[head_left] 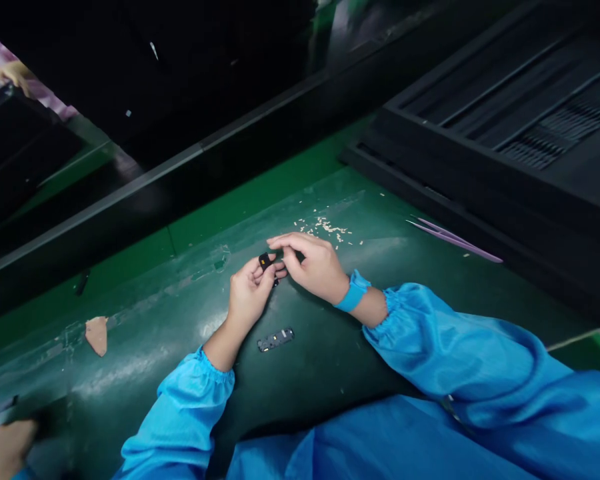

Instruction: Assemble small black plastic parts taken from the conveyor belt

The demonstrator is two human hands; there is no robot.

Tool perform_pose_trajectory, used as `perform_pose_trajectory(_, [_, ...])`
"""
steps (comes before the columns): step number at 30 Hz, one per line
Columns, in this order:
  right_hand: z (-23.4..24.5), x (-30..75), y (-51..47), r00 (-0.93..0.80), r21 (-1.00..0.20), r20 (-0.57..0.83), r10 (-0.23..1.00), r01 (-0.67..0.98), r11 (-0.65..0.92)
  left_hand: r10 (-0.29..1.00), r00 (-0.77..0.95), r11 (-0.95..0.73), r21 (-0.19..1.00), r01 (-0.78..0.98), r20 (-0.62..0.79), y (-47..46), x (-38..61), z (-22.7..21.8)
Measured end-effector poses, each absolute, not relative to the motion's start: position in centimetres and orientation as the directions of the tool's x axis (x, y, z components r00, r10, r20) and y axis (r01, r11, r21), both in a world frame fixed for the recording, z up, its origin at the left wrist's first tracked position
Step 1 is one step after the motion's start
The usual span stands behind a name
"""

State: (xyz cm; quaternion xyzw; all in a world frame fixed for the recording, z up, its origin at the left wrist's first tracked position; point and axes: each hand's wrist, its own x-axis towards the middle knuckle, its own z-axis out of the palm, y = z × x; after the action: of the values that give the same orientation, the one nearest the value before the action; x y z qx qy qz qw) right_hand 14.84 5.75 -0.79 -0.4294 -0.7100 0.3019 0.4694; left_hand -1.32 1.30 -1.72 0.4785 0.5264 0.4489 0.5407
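My left hand (pixel 250 290) pinches a small black part (pixel 265 261) between thumb and fingers, just above the green mat (pixel 180 320). My right hand (pixel 315 263) meets it from the right, fingers curled and pressed against the same part. A blue strap sits on my right wrist (pixel 353 293). A flat dark rectangular part (pixel 276 339) with small holes lies on the mat just below my left wrist, touched by neither hand.
Purple tweezers (pixel 453 237) lie to the right by stacked black trays (pixel 505 133). Pale scraps (pixel 325 229) are scattered beyond my hands. A tan scrap (pixel 97 335) lies at left. Another person's hand (pixel 3 450) shows at the bottom left corner.
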Motion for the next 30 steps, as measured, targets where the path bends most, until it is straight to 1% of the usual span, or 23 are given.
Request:
perform_pose_trajectory(3, [-0.87, 14.82, 5.81, -0.163, -0.837, 0.403, 0.901, 0.332, 0.435, 0.988, 0.067, 0.139, 0.990, 0.017, -0.140, 1.28, -1.38, -1.68])
perform_pose_trajectory(5, [-0.89, 14.70, 5.69, -0.187, -0.863, 0.383, 0.905, 0.277, 0.422, 0.992, 0.073, 0.098, 0.994, 0.042, -0.100, 1.33, -1.43, -1.59])
perform_pose_trajectory(8, [-1.08, 14.44, 5.50, -0.298, -0.921, 0.290, 0.910, 0.172, 0.350, 0.994, 0.092, 0.048, 0.993, 0.105, -0.057, 1.45, -1.57, -1.40])
perform_pose_trajectory(10, [-1.30, 14.31, 5.52, -0.360, -0.953, 0.206, 0.910, 0.137, 0.269, 0.992, 0.116, 0.031, 0.986, 0.164, -0.050, 1.52, -1.71, -1.32])
perform_pose_trajectory(12, [-1.49, 14.26, 5.64, -0.390, -0.970, 0.154, 0.908, 0.112, 0.213, 0.991, 0.129, 0.020, 0.978, 0.206, -0.048, 1.54, -1.83, -1.31])
perform_pose_trajectory(19, [-1.41, 14.32, 6.02, -0.427, -0.992, 0.109, 0.898, 0.010, 0.125, 0.991, 0.127, 0.015, 0.970, 0.242, -0.047, 1.51, -1.82, -1.03])
perform_pose_trajectory(30, [-1.38, 14.41, 5.92, -0.446, -0.999, 0.043, 0.894, -0.049, 0.024, 0.990, 0.139, -0.029, 0.947, 0.319, -0.016, 1.40, -1.91, -0.98])
